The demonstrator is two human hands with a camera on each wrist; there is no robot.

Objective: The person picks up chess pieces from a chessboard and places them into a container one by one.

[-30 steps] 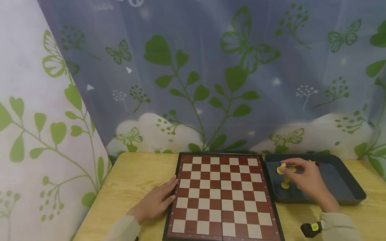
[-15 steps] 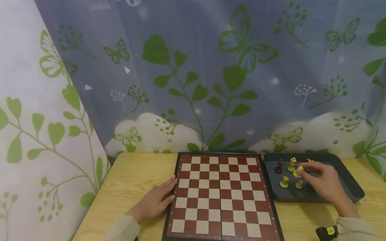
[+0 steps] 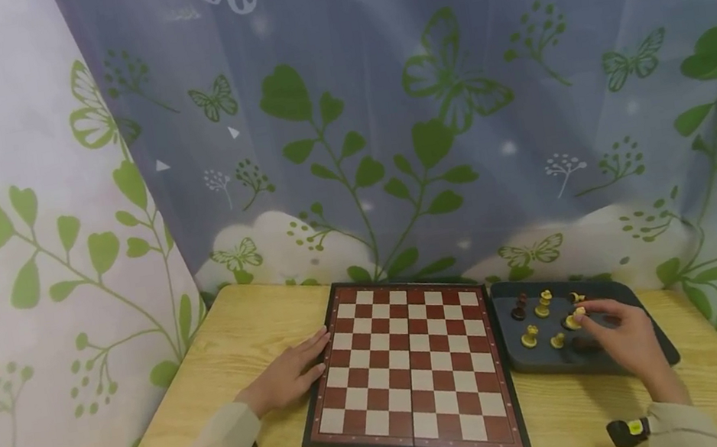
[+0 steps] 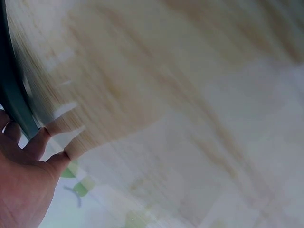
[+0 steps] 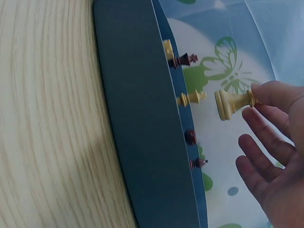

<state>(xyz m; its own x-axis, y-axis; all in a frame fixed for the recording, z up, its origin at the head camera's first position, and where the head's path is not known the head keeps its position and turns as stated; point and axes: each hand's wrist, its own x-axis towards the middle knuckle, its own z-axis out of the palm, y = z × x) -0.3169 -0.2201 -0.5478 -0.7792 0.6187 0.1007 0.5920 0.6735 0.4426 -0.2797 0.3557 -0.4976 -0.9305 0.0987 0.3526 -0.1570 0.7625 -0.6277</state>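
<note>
My right hand (image 3: 629,337) pinches a pale yellow chess piece (image 5: 232,102) by its top, between thumb and index finger. Its wide base hangs free, above the dark tray (image 5: 137,114) in the right wrist view. The other fingers of that hand are loosely spread. My left hand (image 3: 287,373) lies on the table, its fairly straight fingers touching the left edge of the chessboard (image 3: 408,370). No pieces stand on the red and cream squares. The left wrist view shows the hand at the board's dark edge.
In the tray are a dark piece (image 3: 519,308), a yellow king (image 3: 543,303), a yellow piece (image 3: 530,337), a small yellow piece (image 3: 558,340) and a tipped yellow piece (image 3: 576,296). A patterned curtain (image 3: 346,140) hangs behind the wooden table (image 3: 253,309).
My right hand has moved rightward over the tray with the pale chess piece in its fingers, uncovering pieces on the tray's left side. The left hand stays at the board's edge.
</note>
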